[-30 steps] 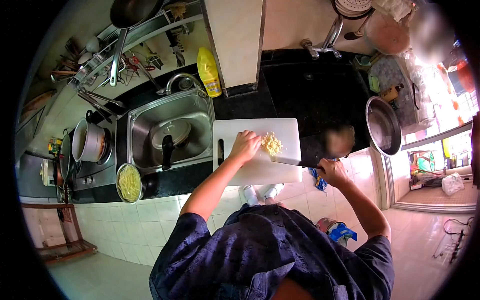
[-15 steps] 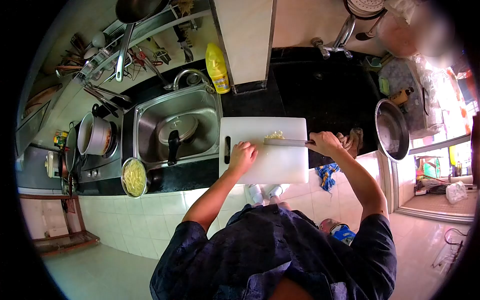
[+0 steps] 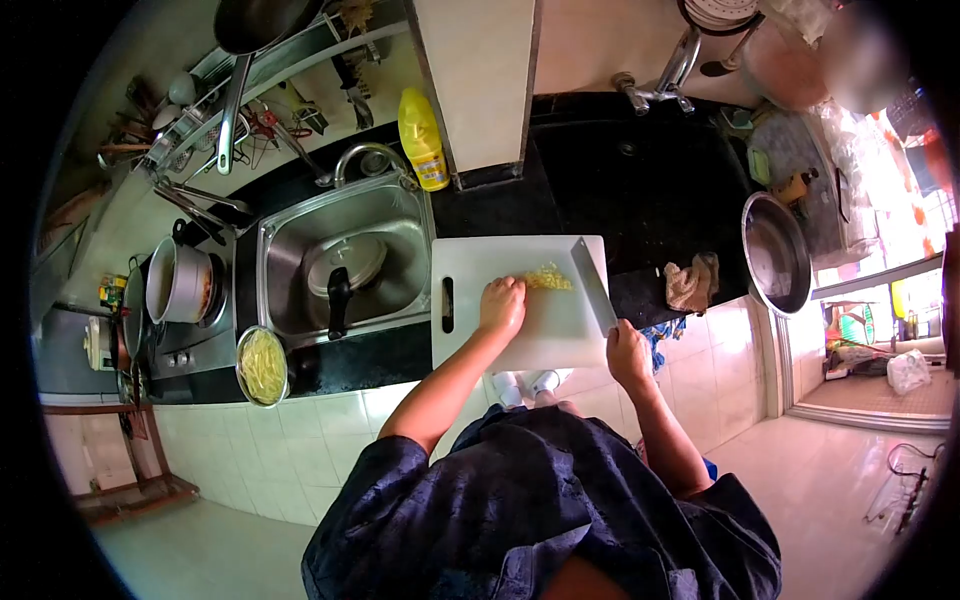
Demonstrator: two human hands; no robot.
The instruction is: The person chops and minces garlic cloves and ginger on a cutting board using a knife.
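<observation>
A white cutting board (image 3: 480, 345) lies on the black counter's front edge. On it is a small heap of pale yellow chopped pieces (image 3: 548, 277); their exact kind is too small to tell. My left hand (image 3: 503, 305) is closed with fingers bent together, its fingertips at the heap's left end. Whether anything is pinched there is hidden. My right hand (image 3: 629, 355) grips the handle of a knife (image 3: 593, 285) by the board's right edge. The broad blade slants away from me, just right of the pieces and apart from them.
Left of the board is a steel sink (image 3: 262, 290) with a black-handled lid (image 3: 345, 265) inside. A bowl of pale shreds (image 3: 263, 367) sits at the counter edge. To the right are a crumpled cloth (image 3: 692, 283) and a steel basin (image 3: 777, 254). A yellow bottle (image 3: 424, 140) stands behind.
My right hand has come toward me, swinging the knife from lying crosswise over the pieces to a slant at their right. My left hand has moved up to the heap, which looks more spread out.
</observation>
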